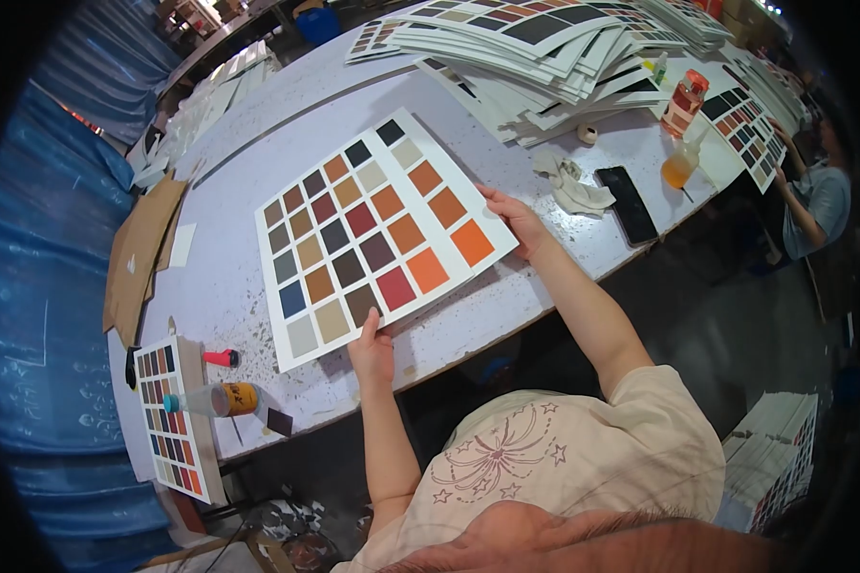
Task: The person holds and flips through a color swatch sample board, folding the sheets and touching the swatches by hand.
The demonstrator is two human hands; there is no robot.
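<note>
A white colour sample board (417, 304) with rows of coloured squares is held tilted above the table, one narrow strip set apart along its right side. My left hand (373, 357) grips the near edge, thumb on the face beside a dark brown square. On the right edge, close to the orange squares, my right hand (514, 222) is closed, with its fingers partly behind the board. The undersides of both grips are hidden.
Stacked sample boards (545, 72) fill the far right, near a phone (627, 204), a crumpled cloth (575, 185) and bottles (684, 103). At left are another board stack (174, 420), a jar (233, 399) and cardboard (141, 258). Another person (820, 196) holds a board at right.
</note>
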